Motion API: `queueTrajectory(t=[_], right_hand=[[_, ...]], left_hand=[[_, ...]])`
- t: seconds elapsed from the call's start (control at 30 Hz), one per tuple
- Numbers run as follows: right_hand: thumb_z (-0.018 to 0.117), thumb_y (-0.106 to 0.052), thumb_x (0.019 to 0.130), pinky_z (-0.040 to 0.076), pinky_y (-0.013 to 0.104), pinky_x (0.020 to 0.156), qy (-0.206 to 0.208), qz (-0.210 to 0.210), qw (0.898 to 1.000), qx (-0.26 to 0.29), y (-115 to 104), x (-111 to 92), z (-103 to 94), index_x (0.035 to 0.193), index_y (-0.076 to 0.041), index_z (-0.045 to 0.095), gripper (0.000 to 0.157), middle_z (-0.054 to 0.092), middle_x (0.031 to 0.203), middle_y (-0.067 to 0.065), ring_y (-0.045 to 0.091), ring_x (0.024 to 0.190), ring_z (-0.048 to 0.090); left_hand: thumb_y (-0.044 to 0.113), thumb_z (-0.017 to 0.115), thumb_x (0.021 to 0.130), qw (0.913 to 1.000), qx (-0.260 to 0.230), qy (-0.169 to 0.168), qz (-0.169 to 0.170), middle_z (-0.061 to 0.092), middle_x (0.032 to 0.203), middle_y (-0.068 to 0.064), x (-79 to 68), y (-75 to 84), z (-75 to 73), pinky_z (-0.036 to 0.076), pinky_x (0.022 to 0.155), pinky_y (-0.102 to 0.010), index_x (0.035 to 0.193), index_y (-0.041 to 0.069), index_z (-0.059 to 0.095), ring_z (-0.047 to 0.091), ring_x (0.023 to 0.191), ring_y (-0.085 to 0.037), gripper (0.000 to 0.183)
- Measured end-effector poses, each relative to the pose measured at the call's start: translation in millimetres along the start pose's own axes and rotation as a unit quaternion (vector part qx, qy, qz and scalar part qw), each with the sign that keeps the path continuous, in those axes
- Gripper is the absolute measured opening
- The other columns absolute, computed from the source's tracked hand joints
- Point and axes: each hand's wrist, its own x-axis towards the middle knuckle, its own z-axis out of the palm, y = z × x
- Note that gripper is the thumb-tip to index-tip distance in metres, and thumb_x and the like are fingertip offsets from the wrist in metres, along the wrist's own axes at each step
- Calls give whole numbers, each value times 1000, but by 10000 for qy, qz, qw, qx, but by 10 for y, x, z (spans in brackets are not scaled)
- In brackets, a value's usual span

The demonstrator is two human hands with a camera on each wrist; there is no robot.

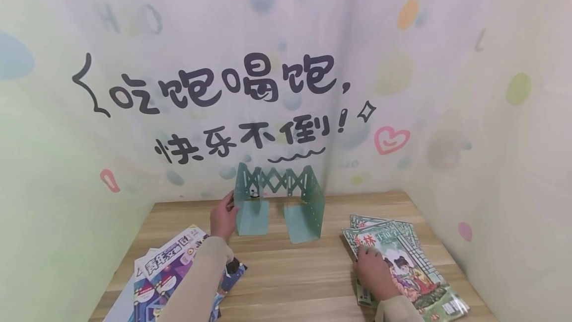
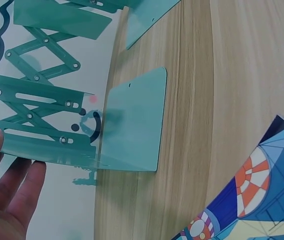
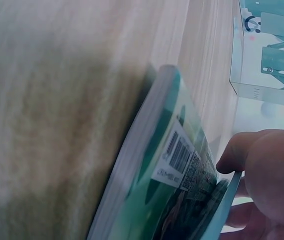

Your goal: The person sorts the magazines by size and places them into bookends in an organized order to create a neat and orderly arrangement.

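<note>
A green metal expandable bookend (image 1: 316, 205) with crisscross bars stands at the back middle of the table. My left hand (image 1: 223, 219) pinches its left side panel (image 2: 47, 150) at the edge, thumb on one face and fingers on the other. At the right lies a small stack of green illustrated magazines, and my right hand (image 1: 374, 271) grips the left edge of the top magazine (image 1: 417, 275). In the right wrist view, the thumb and fingers hold that lifted edge over a thick magazine (image 3: 179, 155) with a barcode on its cover.
Purple-blue magazines (image 1: 154, 267) lie fanned at the left front, partly under my left forearm. The wood-grain table (image 1: 286, 272) meets a patterned white curtain (image 1: 268, 24) with large dark lettering behind the bookend.
</note>
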Motion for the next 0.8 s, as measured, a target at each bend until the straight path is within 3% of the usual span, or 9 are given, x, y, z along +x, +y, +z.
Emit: queueTrajectory(t=[0.27,0.5,0.6,0.8], right_hand=[[65,-17,86,52,60,65,-153,257,9989,349,18,32,22,136,4,47,57,57,103,28,43,91,57],[63,-14,87,52,60,70,-160,371,9981,461,-3,27,-6,137,5,47,56,58,105,28,42,93,58],[61,-13,87,53,58,68,29,307,9986,419,-7,11,-14,136,5,48,53,59,100,26,40,89,59],[59,-8,87,53,51,60,810,-38,9959,408,38,-16,32,134,4,52,49,61,84,19,36,73,61]], left_hand=[[7,58,96,9997,-72,226,-67,52,140,-14,-38,-12,8,51,94,-42,145,15,46,58,117,-34,51],[5,61,94,9992,-176,353,-51,54,139,-13,-55,-43,17,53,92,-36,143,15,48,60,115,-30,51],[4,61,94,9991,-200,385,47,54,138,-14,-56,-69,21,53,91,-36,143,15,49,60,115,-31,52],[4,62,93,9987,-149,478,136,55,136,-14,-52,-87,23,53,90,-36,142,13,49,61,114,-32,51]])
